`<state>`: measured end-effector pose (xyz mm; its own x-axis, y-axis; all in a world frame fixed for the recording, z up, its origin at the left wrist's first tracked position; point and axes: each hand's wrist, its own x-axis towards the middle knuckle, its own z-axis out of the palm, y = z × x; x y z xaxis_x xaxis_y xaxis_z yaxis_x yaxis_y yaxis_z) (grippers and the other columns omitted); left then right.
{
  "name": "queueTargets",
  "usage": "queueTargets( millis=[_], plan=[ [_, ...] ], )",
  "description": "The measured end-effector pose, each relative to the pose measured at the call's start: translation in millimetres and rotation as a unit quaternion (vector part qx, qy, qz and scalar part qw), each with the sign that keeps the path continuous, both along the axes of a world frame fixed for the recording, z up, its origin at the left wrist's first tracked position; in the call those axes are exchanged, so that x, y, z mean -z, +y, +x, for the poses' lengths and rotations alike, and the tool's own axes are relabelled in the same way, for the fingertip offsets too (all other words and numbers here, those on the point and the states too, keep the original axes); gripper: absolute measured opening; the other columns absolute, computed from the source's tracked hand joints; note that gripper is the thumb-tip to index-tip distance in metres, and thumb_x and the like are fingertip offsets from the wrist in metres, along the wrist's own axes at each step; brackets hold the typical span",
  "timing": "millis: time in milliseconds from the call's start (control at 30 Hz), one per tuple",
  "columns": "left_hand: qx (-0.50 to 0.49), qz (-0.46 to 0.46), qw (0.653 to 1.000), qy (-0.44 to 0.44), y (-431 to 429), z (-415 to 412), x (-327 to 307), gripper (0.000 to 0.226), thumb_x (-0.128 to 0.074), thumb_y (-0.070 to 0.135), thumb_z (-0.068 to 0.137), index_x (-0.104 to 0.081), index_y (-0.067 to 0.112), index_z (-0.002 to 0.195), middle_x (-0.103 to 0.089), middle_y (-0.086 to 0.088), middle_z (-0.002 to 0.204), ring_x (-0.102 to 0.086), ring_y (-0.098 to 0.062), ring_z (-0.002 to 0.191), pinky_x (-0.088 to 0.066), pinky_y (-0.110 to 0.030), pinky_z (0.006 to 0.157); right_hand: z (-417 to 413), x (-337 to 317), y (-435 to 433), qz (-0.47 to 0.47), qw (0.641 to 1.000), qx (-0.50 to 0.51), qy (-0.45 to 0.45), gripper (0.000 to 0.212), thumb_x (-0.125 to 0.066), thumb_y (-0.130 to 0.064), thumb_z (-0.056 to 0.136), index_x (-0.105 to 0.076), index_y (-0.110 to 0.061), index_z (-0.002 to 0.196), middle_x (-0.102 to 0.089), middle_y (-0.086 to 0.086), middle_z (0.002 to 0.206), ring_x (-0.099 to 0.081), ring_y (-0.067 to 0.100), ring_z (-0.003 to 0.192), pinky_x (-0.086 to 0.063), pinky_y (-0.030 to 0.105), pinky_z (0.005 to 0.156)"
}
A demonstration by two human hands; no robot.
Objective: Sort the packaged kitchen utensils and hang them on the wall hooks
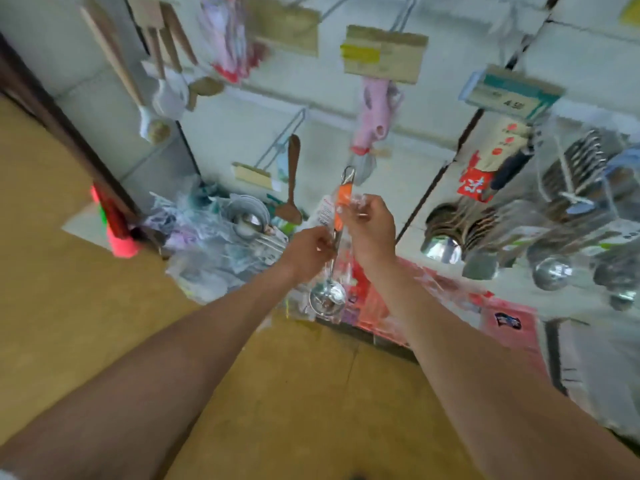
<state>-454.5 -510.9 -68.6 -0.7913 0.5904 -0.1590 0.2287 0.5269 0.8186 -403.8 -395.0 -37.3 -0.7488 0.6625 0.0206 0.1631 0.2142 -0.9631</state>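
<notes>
A white panelled wall (225, 133) carries wire hooks (284, 136) with hanging stock. Steel ladles (550, 271) hang at its right, and a heap of bagged utensils (214, 237) lies at its foot.

In front of the wall, both hands hold one packaged ladle (342, 207) upright in the air. It has a steel hanging loop on top, an orange grip, a thin steel shaft and a round polished bowl at the bottom. The whole ladle is inside a clear, crinkled plastic sleeve with a printed label.

The right hand (372, 226) is curled on the sleeve beside the orange grip, its fingers (360, 206) bunching the plastic. The left hand (310, 252) is lower, and its fingertips (323, 242) pinch the shaft just under the grip. The loop stands above both hands and the bowl hangs below them.
</notes>
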Motion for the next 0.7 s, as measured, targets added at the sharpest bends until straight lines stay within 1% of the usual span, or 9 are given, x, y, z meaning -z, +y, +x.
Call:
queueTargets(
  millis=[67, 133, 200, 233, 333, 500, 533, 633, 700],
  plan=[
    [-0.036, -0.010, 0.999, -0.004, -47.0, -18.8, 3.5, 0.014, -0.066, 0.006, 0.086, -0.057, 0.016, 0.081, -0.067, -0.010, 0.088, -0.058, -0.020, 0.076, -0.047, -0.032, 0.067, -26.0, 2.6, -43.7, 0.001, 0.999, -0.039, 0.000, 0.019, -0.074, -0.022, 0.086, -0.055, -0.021, 0.091, -0.062, -0.008, 0.083, -0.060, 0.010, 0.075, -0.046, 0.026, 0.069],
    [-0.074, -0.005, 0.997, -0.013, -93.8, -33.8, 7.4, 0.016, -0.067, 0.007, 0.085, -0.056, 0.017, 0.080, -0.068, -0.012, 0.089, -0.060, -0.023, 0.076, -0.051, -0.036, 0.071, -48.5, 6.2, -86.1, -0.003, 0.997, -0.074, 0.002, 0.020, -0.074, -0.021, 0.086, -0.055, -0.018, 0.091, -0.061, -0.009, 0.082, -0.057, 0.005, 0.072, -0.043, 0.023, 0.066],
    [-0.110, 0.000, 0.994, -0.022, -139.3, -44.7, 10.3, 0.018, -0.066, 0.005, 0.084, -0.055, 0.018, 0.076, -0.067, -0.012, 0.086, -0.062, -0.027, 0.076, -0.055, -0.042, 0.075, -67.8, 9.7, -127.7, 0.000, 0.994, -0.113, -0.001, 0.020, -0.074, -0.023, 0.086, -0.056, -0.016, 0.094, -0.064, -0.004, 0.087, -0.058, 0.007, 0.075, -0.044, 0.019, 0.065],
    [-0.128, -0.001, 0.991, -0.026, -162.3, -48.3, 11.4, 0.019, -0.065, 0.004, 0.084, -0.055, 0.019, 0.076, -0.067, -0.013, 0.086, -0.063, -0.030, 0.077, -0.055, -0.045, 0.076, -76.6, 11.7, -149.9, 0.003, 0.991, -0.135, -0.003, 0.020, -0.074, -0.023, 0.086, -0.057, -0.016, 0.095, -0.066, -0.001, 0.091, -0.060, 0.010, 0.077, -0.046, 0.019, 0.068],
    [-0.176, -0.004, 0.984, -0.035, -226.3, -58.5, 17.9, 0.014, -0.065, 0.004, 0.084, -0.056, 0.015, 0.081, -0.066, -0.016, 0.090, -0.065, -0.035, 0.083, -0.055, -0.049, 0.078, -97.1, 15.7, -214.9, 0.005, 0.982, -0.188, 0.000, 0.019, -0.073, -0.022, 0.086, -0.057, -0.019, 0.096, -0.067, 0.002, 0.095, -0.064, 0.017, 0.085, -0.050, 0.030, 0.077],
    [-0.244, 0.004, 0.968, -0.050, -326.6, -65.7, 29.8, 0.015, -0.066, 0.003, 0.085, -0.055, 0.013, 0.084, -0.061, -0.009, 0.085, -0.061, -0.027, 0.076, -0.055, -0.048, 0.075, -120.6, 26.9, -317.3, 0.022, 0.969, -0.244, 0.005, 0.021, -0.075, -0.022, 0.083, -0.061, -0.012, 0.096, -0.069, 0.004, 0.093, -0.066, 0.020, 0.085, -0.050, 0.031, 0.076],
    [-0.259, 0.010, 0.964, -0.056, -346.8, -65.9, 33.4, 0.015, -0.066, 0.002, 0.085, -0.055, 0.013, 0.083, -0.061, -0.010, 0.086, -0.060, -0.027, 0.076, -0.055, -0.049, 0.075, -123.7, 29.9, -337.9, 0.021, 0.966, -0.258, 0.002, 0.020, -0.075, -0.021, 0.084, -0.062, -0.012, 0.096, -0.069, 0.002, 0.093, -0.066, 0.019, 0.085, -0.050, 0.030, 0.076],
    [-0.305, 0.026, 0.948, -0.083, -408.9, -63.4, 45.0, 0.016, -0.063, -0.002, 0.085, -0.056, 0.012, 0.081, -0.060, -0.011, 0.087, -0.058, -0.026, 0.072, -0.056, -0.051, 0.071, -131.2, 39.7, -401.9, 0.019, 0.955, -0.297, 0.001, 0.019, -0.075, -0.019, 0.084, -0.058, -0.026, 0.088, -0.065, -0.008, 0.086, -0.062, 0.010, 0.078, -0.047, 0.027, 0.072],
    [-0.332, 0.039, 0.937, -0.104, -452.5, -59.8, 53.9, 0.025, -0.059, -0.005, 0.085, -0.053, 0.016, 0.074, -0.061, -0.010, 0.085, -0.057, -0.026, 0.070, -0.056, -0.051, 0.068, -135.5, 51.6, -446.4, 0.012, 0.949, -0.315, -0.002, 0.018, -0.076, -0.023, 0.084, -0.060, -0.024, 0.091, -0.068, -0.006, 0.087, -0.063, 0.011, 0.080, -0.049, 0.030, 0.074]
  ],
)
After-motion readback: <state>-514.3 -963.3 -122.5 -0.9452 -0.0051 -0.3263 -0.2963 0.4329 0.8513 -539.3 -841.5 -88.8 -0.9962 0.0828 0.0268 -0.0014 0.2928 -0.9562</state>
